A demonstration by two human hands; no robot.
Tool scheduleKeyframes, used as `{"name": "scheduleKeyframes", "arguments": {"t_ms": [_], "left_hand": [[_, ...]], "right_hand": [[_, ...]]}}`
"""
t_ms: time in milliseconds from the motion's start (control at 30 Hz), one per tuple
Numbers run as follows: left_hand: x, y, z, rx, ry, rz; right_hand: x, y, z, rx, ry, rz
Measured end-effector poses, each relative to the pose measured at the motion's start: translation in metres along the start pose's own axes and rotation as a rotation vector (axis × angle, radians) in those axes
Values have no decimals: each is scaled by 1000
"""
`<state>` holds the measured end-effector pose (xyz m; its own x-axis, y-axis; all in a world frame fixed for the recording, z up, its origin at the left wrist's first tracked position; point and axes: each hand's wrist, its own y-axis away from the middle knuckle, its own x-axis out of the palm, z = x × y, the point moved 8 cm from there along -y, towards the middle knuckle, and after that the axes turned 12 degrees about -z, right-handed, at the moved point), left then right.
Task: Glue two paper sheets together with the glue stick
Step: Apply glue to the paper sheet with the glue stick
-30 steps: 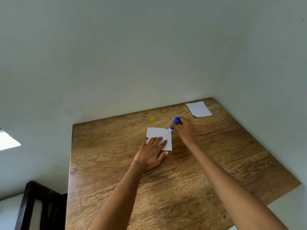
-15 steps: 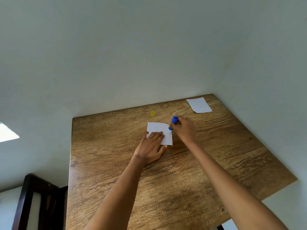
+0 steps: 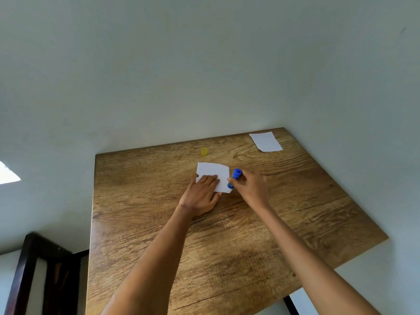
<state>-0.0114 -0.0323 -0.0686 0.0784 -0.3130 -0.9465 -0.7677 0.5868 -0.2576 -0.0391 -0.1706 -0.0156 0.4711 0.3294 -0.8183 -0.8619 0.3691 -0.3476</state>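
Landmark: square white paper sheet [image 3: 212, 173], lying flat near the middle of the brown wood-grain table top [image 3: 159, 223].

Left hand: the left hand [image 3: 201, 196] rests palm down on the near-left part of the white sheet. The fingers are extended flat and clasp nothing; they press the sheet against the table.

Right hand: the right hand [image 3: 251, 186] is just to the right of the sheet, with the fingers curled tight around the blue glue stick.

Glue stick: the blue cylindrical plastic glue stick [image 3: 234, 177] stands tilted, blue end up and away from the person. Its lower tip meets the sheet at the near-right corner. Whether the tip actually touches the paper cannot be determined.

Cap: a small yellow plastic cap [image 3: 204, 151] stands on the table beyond the sheet, toward the wall, apart from both hands.

Second sheet: a second white rectangular paper sheet [image 3: 266, 142] lies flat at the far right corner of the table, well apart from the first sheet, beyond it and to its right.

Surroundings: a pale plain wall [image 3: 204, 64] rises behind the table. A dark wooden frame [image 3: 29, 269] is visible low down, well to the left of the sheet and below table level.
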Motion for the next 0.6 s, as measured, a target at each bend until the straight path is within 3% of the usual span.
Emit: {"name": "scheduleKeyframes", "arguments": {"t_ms": [167, 500, 600], "left_hand": [[1, 1, 0, -7, 10, -3], [1, 1, 0, -5, -5, -7], [1, 2, 0, -3, 1, 5]], "right_hand": [[-6, -5, -4, 97, -139, -54], [1, -5, 1, 38, -85, 6], [-6, -6, -3, 108, -213, -21]]}}
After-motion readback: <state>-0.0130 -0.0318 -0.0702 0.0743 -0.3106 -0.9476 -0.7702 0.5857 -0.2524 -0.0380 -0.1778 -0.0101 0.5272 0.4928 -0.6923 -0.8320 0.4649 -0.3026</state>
